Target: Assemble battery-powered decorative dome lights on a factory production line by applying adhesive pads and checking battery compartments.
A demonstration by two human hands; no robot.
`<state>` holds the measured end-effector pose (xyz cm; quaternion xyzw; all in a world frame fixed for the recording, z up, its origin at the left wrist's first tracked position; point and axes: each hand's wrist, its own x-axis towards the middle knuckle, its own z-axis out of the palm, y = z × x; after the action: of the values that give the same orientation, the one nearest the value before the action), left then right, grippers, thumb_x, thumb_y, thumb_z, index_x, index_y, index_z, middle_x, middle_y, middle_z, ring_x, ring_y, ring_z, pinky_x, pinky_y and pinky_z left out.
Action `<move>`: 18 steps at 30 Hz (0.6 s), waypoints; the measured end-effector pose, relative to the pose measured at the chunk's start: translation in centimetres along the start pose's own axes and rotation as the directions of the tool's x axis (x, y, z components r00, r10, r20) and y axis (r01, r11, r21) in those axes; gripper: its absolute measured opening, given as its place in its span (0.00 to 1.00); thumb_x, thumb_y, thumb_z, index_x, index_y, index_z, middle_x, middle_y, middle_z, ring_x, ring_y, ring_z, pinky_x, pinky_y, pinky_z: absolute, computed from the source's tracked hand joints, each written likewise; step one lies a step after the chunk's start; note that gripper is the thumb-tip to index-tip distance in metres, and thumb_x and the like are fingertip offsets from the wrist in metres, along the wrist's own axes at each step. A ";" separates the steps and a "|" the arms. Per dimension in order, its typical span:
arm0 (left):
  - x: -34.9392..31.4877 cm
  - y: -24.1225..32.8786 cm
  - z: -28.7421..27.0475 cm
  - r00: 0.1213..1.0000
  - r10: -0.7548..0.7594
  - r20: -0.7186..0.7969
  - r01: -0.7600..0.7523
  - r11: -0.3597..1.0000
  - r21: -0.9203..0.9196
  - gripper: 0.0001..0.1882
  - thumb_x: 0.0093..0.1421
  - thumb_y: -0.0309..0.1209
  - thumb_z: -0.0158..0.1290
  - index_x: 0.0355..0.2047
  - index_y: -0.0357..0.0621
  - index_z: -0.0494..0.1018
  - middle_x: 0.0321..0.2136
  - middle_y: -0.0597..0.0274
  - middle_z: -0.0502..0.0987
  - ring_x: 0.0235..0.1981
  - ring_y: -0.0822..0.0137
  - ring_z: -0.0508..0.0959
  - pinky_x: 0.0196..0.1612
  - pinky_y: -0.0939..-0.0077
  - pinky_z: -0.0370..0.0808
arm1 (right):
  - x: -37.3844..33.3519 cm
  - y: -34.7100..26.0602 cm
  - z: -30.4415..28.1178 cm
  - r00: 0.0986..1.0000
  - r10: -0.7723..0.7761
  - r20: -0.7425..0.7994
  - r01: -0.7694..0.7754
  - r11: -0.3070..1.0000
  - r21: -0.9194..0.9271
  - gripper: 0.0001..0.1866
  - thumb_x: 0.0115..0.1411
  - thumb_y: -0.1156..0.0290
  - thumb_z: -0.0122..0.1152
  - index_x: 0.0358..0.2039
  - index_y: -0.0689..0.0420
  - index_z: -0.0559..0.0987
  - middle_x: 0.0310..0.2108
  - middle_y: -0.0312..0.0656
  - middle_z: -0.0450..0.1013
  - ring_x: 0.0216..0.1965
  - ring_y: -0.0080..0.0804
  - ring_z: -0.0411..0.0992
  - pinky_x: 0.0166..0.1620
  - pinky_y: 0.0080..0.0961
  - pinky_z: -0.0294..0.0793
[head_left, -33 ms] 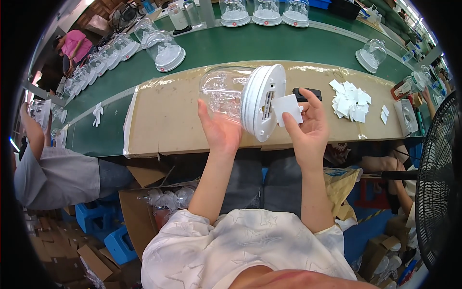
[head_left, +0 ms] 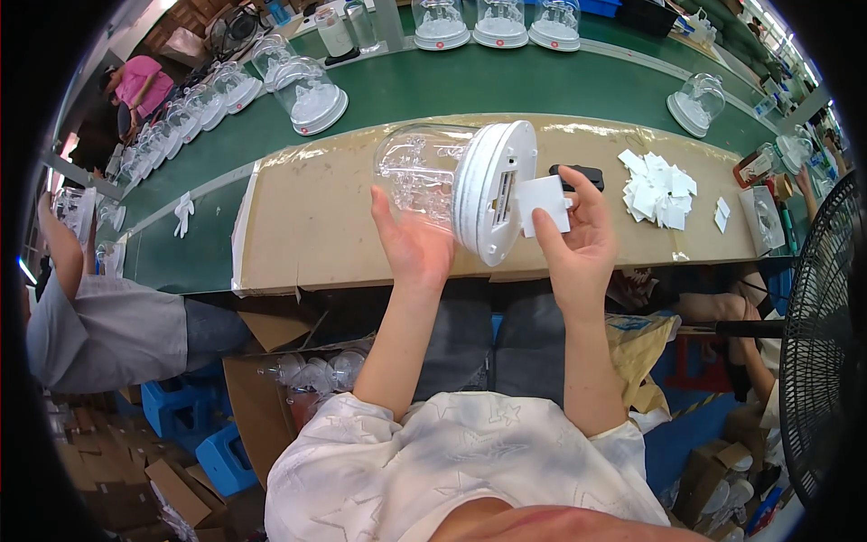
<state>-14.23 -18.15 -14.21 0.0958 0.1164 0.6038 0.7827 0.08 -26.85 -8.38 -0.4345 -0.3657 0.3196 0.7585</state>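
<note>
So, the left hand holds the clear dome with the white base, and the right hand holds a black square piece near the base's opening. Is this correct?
Only the colour is wrong: in the head view, the square piece in the right hand is white, not black. The rest is right.

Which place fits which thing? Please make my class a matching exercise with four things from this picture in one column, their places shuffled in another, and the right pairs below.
Things
1. clear dome with a white base
2. white square cover
3. pile of white pieces
4. black fan

Places
A. lying on the cardboard
B. at the far right of the picture
C. pinched in the right hand
D. held sideways in the left hand

Pairs: 1-D, 2-C, 3-A, 4-B
</note>
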 end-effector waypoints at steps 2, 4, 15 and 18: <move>-0.2 0.1 0.0 1.000 0.010 0.010 -0.010 1.000 -0.002 0.44 0.56 0.59 0.55 0.63 0.43 0.55 0.59 0.52 0.63 0.60 0.54 0.63 0.64 0.57 0.59 | -0.1 0.0 -0.1 1.000 0.017 0.002 -0.017 0.987 -0.159 0.25 0.56 0.86 0.59 0.56 0.61 0.70 0.27 0.32 0.69 0.29 0.16 0.70 0.33 0.16 0.72; -0.4 0.0 0.2 1.000 0.013 0.012 -0.014 1.000 0.022 0.44 0.56 0.58 0.56 0.63 0.43 0.55 0.59 0.53 0.63 0.59 0.54 0.63 0.64 0.56 0.60 | -0.2 0.5 -0.6 0.999 -0.007 0.037 0.013 0.984 -0.175 0.25 0.57 0.85 0.59 0.56 0.61 0.69 0.28 0.32 0.70 0.29 0.15 0.69 0.32 0.14 0.70; -0.8 -0.5 0.5 0.999 0.045 -0.010 -0.045 0.999 0.026 0.42 0.56 0.57 0.56 0.62 0.44 0.57 0.57 0.56 0.64 0.57 0.56 0.65 0.62 0.56 0.62 | -0.8 2.4 0.2 0.984 -0.176 0.023 0.177 0.965 -0.194 0.25 0.58 0.85 0.59 0.56 0.59 0.68 0.27 0.31 0.69 0.27 0.13 0.66 0.30 0.11 0.66; -0.8 -0.7 0.6 0.998 0.057 -0.009 -0.057 0.998 0.035 0.42 0.56 0.57 0.56 0.61 0.44 0.57 0.57 0.56 0.65 0.57 0.57 0.65 0.62 0.57 0.62 | -0.7 2.4 0.0 0.980 -0.186 0.064 0.195 0.964 -0.183 0.25 0.58 0.84 0.59 0.56 0.60 0.68 0.29 0.33 0.71 0.28 0.14 0.68 0.31 0.12 0.68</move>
<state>-13.59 -19.11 -13.79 0.1094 0.1281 0.6244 0.7628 -0.67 -26.41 -10.74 -0.4595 -0.4519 0.2191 0.7326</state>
